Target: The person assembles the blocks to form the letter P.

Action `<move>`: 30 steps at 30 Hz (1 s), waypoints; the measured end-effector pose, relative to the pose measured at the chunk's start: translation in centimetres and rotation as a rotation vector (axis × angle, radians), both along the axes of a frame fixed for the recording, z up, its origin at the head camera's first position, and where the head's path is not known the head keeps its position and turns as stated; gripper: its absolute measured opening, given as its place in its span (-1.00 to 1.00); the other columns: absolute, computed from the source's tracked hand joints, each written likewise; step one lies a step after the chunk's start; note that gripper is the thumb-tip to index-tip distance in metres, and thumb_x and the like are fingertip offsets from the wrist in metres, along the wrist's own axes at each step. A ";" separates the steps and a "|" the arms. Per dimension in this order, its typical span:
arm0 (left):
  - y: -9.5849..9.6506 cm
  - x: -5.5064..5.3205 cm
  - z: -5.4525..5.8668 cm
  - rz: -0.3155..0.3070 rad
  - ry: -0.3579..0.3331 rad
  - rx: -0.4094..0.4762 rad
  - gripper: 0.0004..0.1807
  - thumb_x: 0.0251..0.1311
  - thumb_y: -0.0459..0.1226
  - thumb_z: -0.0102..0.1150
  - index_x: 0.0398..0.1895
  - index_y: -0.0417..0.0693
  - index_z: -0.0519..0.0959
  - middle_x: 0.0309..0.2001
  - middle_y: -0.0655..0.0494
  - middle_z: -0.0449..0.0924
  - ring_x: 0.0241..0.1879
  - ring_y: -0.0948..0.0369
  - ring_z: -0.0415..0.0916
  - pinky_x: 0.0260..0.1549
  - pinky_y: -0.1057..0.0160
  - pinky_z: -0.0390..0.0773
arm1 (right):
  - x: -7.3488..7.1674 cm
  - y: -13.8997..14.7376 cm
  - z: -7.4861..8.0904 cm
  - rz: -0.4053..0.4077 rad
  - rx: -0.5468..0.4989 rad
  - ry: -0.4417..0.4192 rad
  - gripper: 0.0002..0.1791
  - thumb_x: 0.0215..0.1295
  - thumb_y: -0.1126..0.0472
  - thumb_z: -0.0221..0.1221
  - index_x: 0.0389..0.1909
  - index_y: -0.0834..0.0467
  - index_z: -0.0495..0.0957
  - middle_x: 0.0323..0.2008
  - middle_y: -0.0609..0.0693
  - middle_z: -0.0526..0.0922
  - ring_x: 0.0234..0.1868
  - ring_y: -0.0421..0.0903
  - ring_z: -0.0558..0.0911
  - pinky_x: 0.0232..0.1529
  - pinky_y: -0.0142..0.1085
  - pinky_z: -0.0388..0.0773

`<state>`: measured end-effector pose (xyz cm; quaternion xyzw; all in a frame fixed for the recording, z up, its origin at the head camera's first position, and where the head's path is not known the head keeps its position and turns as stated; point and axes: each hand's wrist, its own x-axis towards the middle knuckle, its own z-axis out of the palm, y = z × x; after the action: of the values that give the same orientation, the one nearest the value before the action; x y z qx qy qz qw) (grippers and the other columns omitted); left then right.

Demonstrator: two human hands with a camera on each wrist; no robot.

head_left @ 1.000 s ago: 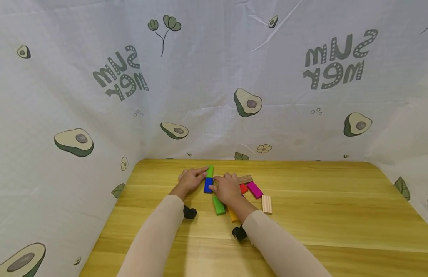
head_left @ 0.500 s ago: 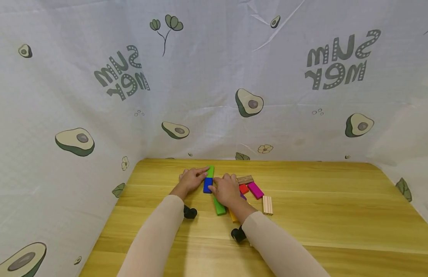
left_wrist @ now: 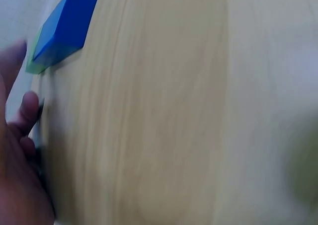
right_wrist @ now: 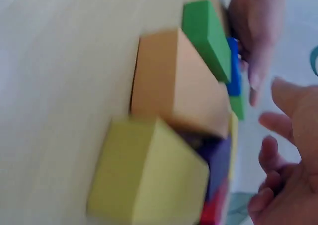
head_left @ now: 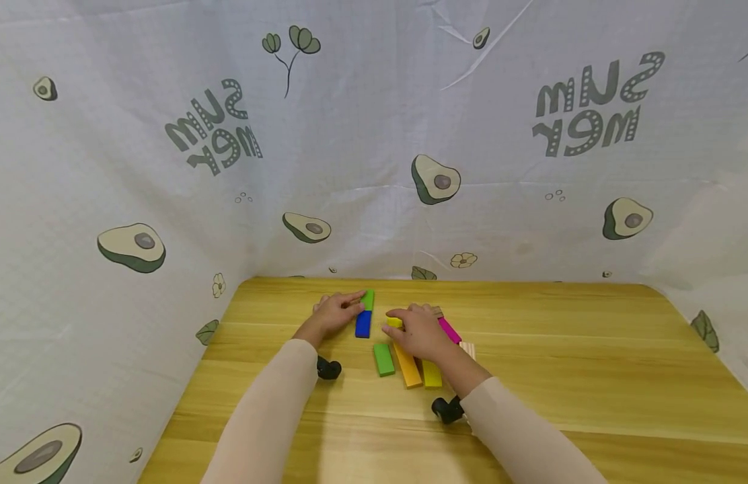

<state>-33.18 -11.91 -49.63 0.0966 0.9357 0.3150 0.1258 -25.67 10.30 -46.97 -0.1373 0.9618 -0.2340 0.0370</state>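
In the head view a green block (head_left: 367, 300) and a blue block (head_left: 363, 324) lie end to end in a row on the table. My left hand (head_left: 334, 314) is at their left side, index finger reaching to the green one and thumb near where they meet. My right hand (head_left: 419, 331) hovers over the loose blocks, thumb and index finger spread near a small yellow block (head_left: 395, 322). Nothing shows in its grasp in the right wrist view. Below it lie a nearer green block (head_left: 383, 359), an orange block (head_left: 407, 368) and a larger yellow block (head_left: 432, 374).
Partly behind my right hand are a magenta block (head_left: 450, 331), a pale wooden block (head_left: 468, 349) and a brown wooden block (head_left: 437, 312). The right wrist view also shows a purple block (right_wrist: 218, 158) and a red block (right_wrist: 214, 205). A printed white curtain (head_left: 374, 228) borders the table.
My right hand has left the blue block's side and moved right, over the loose blocks. The small yellow block and more of the orange one now show. My left hand has barely moved.
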 end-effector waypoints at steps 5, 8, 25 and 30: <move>-0.5 -0.1 0.5 -0.062 -0.036 -0.005 -0.37 0.30 0.13 0.26 0.45 0.50 0.41 0.00 0.05 0.53 -0.03 0.09 0.24 0.00 0.03 0.20 | 1.1 2.5 0.9 0.090 0.001 -0.079 -0.49 0.32 -0.08 0.34 0.23 0.04 0.63 0.08 0.10 0.64 0.14 0.09 0.52 0.23 0.04 0.48; -0.6 -0.1 0.6 -0.076 -0.048 -0.015 -0.38 0.28 0.13 0.28 0.42 0.51 0.44 -0.07 0.11 0.49 -0.04 0.10 0.23 0.02 0.03 0.19 | 1.9 3.6 1.2 0.134 0.019 -0.131 -0.36 0.19 -0.14 0.43 0.26 0.01 0.61 0.29 0.20 0.54 0.34 0.22 0.40 0.37 0.19 0.39; -0.4 -0.2 0.5 -0.074 -0.061 -0.020 -0.41 0.28 0.19 0.25 0.39 0.51 0.47 0.23 0.05 0.50 0.08 0.07 0.25 0.22 -0.10 0.21 | 3.3 4.7 0.9 0.122 0.143 -0.220 0.05 -0.17 -0.31 0.56 0.42 -0.10 0.44 0.34 0.25 0.43 0.42 0.37 0.27 0.37 0.36 0.30; -0.4 -0.1 0.6 -0.077 -0.053 -0.024 -0.43 0.30 0.16 0.25 0.39 0.51 0.48 0.19 0.07 0.52 0.05 0.08 0.26 0.17 -0.06 0.23 | 3.3 4.5 0.3 0.125 0.159 -0.189 0.05 -0.20 -0.35 0.56 0.41 -0.12 0.45 0.20 0.16 0.51 0.27 0.23 0.37 0.30 0.22 0.43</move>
<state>-33.28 -12.33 -49.05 0.1225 0.9314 0.3011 0.1639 -22.33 14.82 -46.68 -0.1710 0.9590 -0.1662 0.1529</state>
